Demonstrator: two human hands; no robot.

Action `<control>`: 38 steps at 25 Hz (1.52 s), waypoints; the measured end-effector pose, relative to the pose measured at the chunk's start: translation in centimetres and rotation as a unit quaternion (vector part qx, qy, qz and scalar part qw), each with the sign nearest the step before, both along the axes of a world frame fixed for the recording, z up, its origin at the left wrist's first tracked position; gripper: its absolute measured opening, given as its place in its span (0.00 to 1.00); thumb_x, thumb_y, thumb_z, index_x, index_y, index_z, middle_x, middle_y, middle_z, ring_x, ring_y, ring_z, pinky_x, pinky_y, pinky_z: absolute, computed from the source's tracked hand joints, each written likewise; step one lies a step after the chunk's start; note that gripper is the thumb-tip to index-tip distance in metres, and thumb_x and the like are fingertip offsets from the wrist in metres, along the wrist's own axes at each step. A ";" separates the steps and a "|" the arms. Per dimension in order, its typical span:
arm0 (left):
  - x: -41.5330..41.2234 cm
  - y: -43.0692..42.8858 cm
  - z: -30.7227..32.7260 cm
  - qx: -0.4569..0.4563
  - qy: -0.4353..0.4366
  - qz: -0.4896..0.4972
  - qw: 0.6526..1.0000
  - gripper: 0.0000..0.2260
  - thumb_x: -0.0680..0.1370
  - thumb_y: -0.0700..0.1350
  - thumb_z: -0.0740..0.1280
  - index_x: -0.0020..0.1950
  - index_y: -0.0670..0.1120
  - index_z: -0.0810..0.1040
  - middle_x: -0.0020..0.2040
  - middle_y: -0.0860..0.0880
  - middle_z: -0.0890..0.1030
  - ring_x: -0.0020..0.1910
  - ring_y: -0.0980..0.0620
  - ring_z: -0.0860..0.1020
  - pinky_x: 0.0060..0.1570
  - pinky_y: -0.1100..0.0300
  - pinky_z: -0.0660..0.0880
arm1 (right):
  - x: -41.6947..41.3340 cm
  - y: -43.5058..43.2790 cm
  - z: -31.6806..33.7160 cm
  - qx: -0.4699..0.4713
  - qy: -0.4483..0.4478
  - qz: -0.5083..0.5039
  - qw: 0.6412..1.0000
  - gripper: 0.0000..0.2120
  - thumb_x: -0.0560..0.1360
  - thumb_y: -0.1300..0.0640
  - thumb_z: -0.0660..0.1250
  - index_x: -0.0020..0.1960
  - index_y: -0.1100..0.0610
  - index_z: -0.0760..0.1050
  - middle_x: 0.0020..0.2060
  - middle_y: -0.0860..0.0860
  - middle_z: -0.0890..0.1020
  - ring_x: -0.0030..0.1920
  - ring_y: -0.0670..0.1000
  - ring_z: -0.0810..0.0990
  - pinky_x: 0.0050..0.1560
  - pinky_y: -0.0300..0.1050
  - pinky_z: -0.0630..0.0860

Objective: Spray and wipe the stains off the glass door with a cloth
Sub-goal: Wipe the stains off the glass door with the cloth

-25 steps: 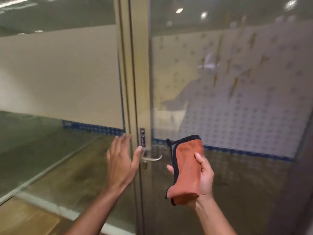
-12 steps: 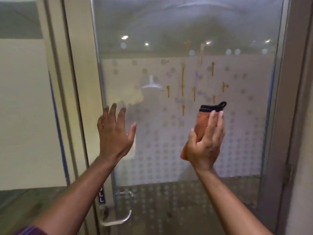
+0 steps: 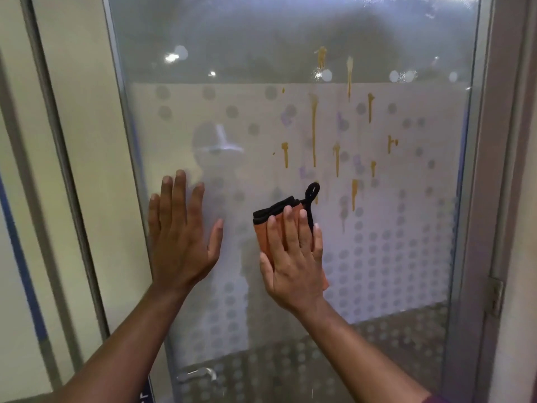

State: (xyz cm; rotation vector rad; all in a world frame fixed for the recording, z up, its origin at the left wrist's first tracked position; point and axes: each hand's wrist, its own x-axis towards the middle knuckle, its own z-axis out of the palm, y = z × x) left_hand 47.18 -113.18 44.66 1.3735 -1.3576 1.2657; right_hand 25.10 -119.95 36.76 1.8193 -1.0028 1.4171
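The glass door (image 3: 406,257) fills the view, frosted with a pattern of dots. Several yellow-brown drip stains (image 3: 313,132) run down its upper middle, with faint purple smears among them. My right hand (image 3: 293,257) presses a folded orange cloth (image 3: 263,228) with black edging flat on the glass, just below the lowest stains. The cloth's black loop sticks up above my fingers. My left hand (image 3: 180,231) lies flat on the glass to the left, fingers spread, holding nothing. No spray bottle is in view.
The metal door handle (image 3: 197,373) sits low on the left of the door. A pale door frame (image 3: 75,141) runs down the left side. A grey frame with a hinge (image 3: 495,295) stands at the right.
The view has swung up from the handle to the stained glass. My right hand rose and laid the cloth against the glass. My left hand moved from the frame onto the glass.
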 end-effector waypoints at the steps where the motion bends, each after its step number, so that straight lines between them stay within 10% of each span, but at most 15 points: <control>1: 0.2 -0.3 -0.2 -0.008 -0.005 0.000 1.000 0.35 0.86 0.60 0.59 0.89 0.46 0.56 0.90 0.41 0.50 0.90 0.39 0.49 0.88 0.41 0.46 | -0.1 -0.1 0.0 -0.011 0.003 -0.003 1.000 0.36 0.84 0.43 0.59 0.88 0.52 0.52 0.88 0.57 0.50 0.88 0.61 0.50 0.85 0.67 0.47; 19: -1.8 0.0 1.0 -0.066 0.018 0.007 0.998 0.29 0.84 0.58 0.63 0.81 0.44 0.68 0.84 0.37 0.65 0.85 0.35 0.61 0.81 0.37 0.58 | -7.6 -3.2 -3.1 -0.090 0.055 0.017 0.994 0.34 0.81 0.52 0.68 0.85 0.51 0.63 0.87 0.53 0.61 0.86 0.60 0.60 0.80 0.68 0.60; 30: -5.0 0.2 5.7 -0.076 0.052 0.010 0.996 0.25 0.85 0.53 0.61 0.77 0.38 0.70 0.82 0.33 0.67 0.84 0.30 0.63 0.81 0.37 0.60 | -20.5 -9.0 3.6 0.077 -0.353 0.035 0.932 0.31 0.86 0.50 0.57 0.87 0.55 0.56 0.87 0.58 0.56 0.88 0.62 0.52 0.83 0.67 0.57; 38: -4.9 0.2 5.7 -0.081 0.049 -0.008 0.995 0.25 0.86 0.53 0.60 0.76 0.39 0.71 0.83 0.34 0.67 0.84 0.31 0.63 0.80 0.38 0.60 | -12.1 -5.6 4.0 -0.024 -0.080 0.115 0.990 0.34 0.83 0.53 0.61 0.86 0.61 0.58 0.87 0.61 0.57 0.87 0.65 0.51 0.86 0.63 0.53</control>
